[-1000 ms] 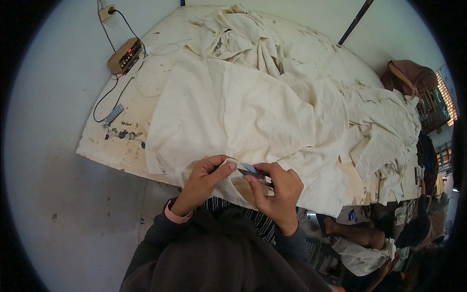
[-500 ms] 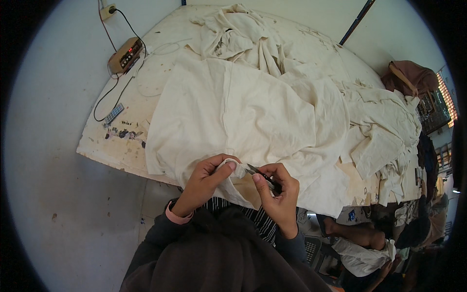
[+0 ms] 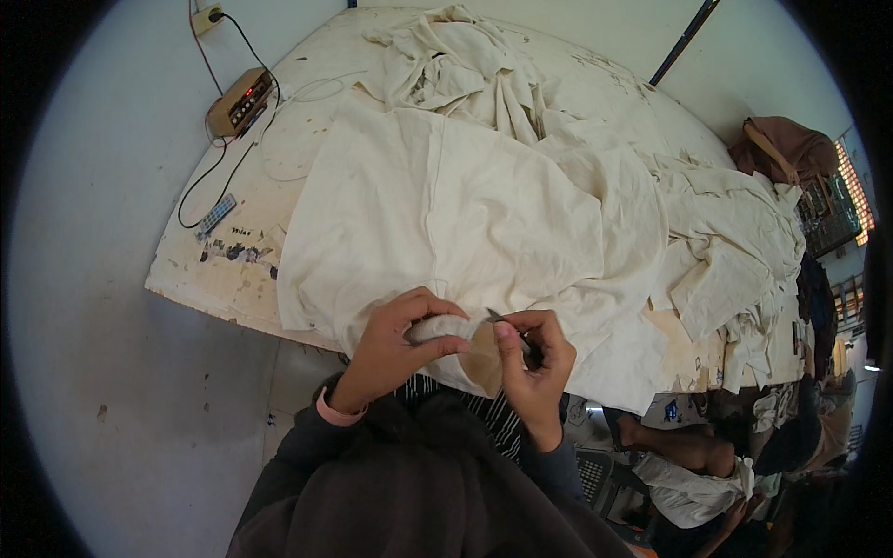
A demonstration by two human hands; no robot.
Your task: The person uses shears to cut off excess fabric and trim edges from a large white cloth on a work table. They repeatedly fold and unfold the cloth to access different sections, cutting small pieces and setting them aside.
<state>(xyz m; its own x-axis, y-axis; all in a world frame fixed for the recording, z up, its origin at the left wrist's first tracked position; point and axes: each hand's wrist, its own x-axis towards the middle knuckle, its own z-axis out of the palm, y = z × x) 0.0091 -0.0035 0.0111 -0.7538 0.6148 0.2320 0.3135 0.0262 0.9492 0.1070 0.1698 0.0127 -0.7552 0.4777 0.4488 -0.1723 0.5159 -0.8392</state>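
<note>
The hands (image 3: 538, 369) have drawn apparent snips (image 3: 495, 316) back from the bunched cloth (image 3: 441, 327).

Cloth (image 3: 521, 214): cream, wrinkled, seamed lengthwise; spread across centre of frame, lower edge bunched at lower centre. Tool (image 3: 495, 315): dark, pointed, mostly covered; right of bunched edge, tip toward upper left.

My left forearm (image 3: 302, 442) and right forearm (image 3: 556, 472) slant in from below, drawing together. My left hand (image 3: 395, 335) curves into a C, thumb (image 3: 445, 348) opposite bent fingers (image 3: 420, 302); my right hand (image 3: 538, 367), just beside it, pinches thumb toward forefinger (image 3: 528, 320), knuckles bent
</note>
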